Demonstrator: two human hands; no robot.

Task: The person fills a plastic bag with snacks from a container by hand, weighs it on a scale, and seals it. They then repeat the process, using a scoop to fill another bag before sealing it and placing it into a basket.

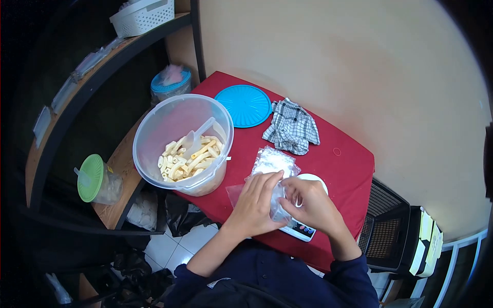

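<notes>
Between my two hands, over the front part of the table, is a clear plastic bag [278, 204]. My left hand [252, 208] has its fingers closed on the bag's left side, and part of the plastic sticks out beyond it. On the other side, my right hand [314, 204] pinches the bag with curled fingers and thumb. Beneath the right hand is a white digital scale [304, 232], mostly covered, its buttons showing. Just beyond my hands lies a stack of clear plastic packets [273, 161]; their contents are hard to make out in the glare.
Left of my hands stands a large clear tub [145, 164] holding pale tube-shaped snacks [192, 159] and a plastic scoop [199, 136]. A blue lid [243, 106] and checked cloth [292, 126] lie on the red-covered table [344, 169]. A green-lidded jar [91, 177] sits on the left shelf.
</notes>
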